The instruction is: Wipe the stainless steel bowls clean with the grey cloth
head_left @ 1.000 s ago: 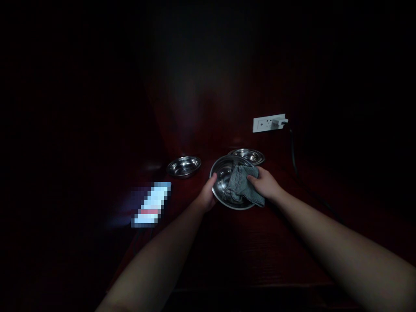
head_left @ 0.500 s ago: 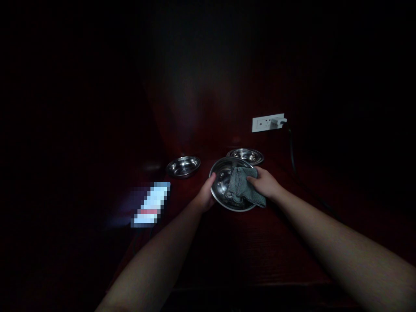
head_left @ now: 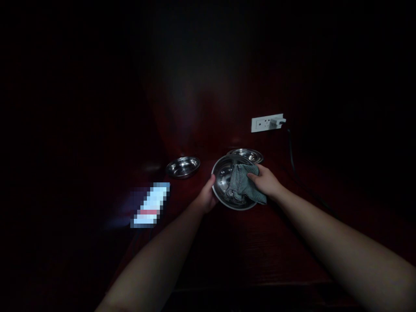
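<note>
A shiny metal bowl (head_left: 223, 182) is tilted with its inside facing me, above the dark red table. My left hand (head_left: 207, 196) is closed on its left rim, the thumb over the edge and the other fingers hidden beneath. In my right hand (head_left: 264, 181) is a grey-green cloth (head_left: 245, 184), pinched under the thumb and spread over the right part of the bowl's inside and rim. Whether the right fingers also grip the bowl's rim cannot be made out. Behind the bowl, partly covered by it, lies another metal dish (head_left: 251, 154).
A second metal bowl (head_left: 183, 168) stands on the table (head_left: 247, 251) to the left. Nearer me is a bright, pixelated rectangle (head_left: 151, 206). A white wall socket (head_left: 267, 123) holds a plug, and a dark cable (head_left: 291, 151) runs down to the right. Most surroundings are dark.
The held bowl has shifted slightly right and up, together with my left hand. The cloth and my right hand have moved a little within it. The other dishes stay put.
</note>
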A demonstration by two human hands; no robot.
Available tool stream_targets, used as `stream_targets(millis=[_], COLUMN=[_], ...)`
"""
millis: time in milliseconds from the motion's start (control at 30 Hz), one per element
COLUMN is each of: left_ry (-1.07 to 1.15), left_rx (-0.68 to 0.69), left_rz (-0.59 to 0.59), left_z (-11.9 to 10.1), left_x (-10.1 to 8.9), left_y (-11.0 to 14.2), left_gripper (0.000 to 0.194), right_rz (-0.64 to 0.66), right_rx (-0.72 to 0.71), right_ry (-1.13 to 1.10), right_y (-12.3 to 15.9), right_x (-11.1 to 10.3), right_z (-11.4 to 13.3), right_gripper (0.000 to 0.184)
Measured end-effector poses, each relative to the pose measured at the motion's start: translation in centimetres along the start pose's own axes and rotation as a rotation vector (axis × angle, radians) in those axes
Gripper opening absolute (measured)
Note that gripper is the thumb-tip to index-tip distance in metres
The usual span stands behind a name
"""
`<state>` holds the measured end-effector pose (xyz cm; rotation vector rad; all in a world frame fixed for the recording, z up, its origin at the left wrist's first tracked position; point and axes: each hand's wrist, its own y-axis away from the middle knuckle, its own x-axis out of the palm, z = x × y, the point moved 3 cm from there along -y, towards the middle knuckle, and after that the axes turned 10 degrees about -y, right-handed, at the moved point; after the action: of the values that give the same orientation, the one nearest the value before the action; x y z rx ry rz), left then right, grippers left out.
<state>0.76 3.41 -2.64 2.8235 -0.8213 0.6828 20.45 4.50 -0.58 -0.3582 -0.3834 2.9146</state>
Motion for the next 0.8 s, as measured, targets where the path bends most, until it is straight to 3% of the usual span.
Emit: stream_targets(millis=[167, 300, 367, 800], left_ry=[0.009, 0.009, 0.010, 0.059], left_rx=[-0.068, -0.082, -0.076, -0.078], left_rz=[0.074, 0.048, 0.028, 0.101], left_z=[0.15, 0.27, 0.29, 0.41], left_x=[-0.10, -0.21, -0.26, -0.29], left_y=[0.24, 0.27, 0.22, -0.07], left_gripper=[0.050, 0.051, 0.053, 0.055], right_rz=[0.011, 0.099, 0.108, 0.079], right_rx=[0.012, -0.035, -0.023, -0.013], right_ry=[-0.059, -0.093, -0.086, 0.031], right_y=[0.00, -0.03, -0.10, 0.08], right_x=[-0.01, 0.20, 0.17, 0.02], right_z=[0.03, 0.05, -0.06, 0.35], right_gripper=[0.027, 0.057, 0.062, 0.051])
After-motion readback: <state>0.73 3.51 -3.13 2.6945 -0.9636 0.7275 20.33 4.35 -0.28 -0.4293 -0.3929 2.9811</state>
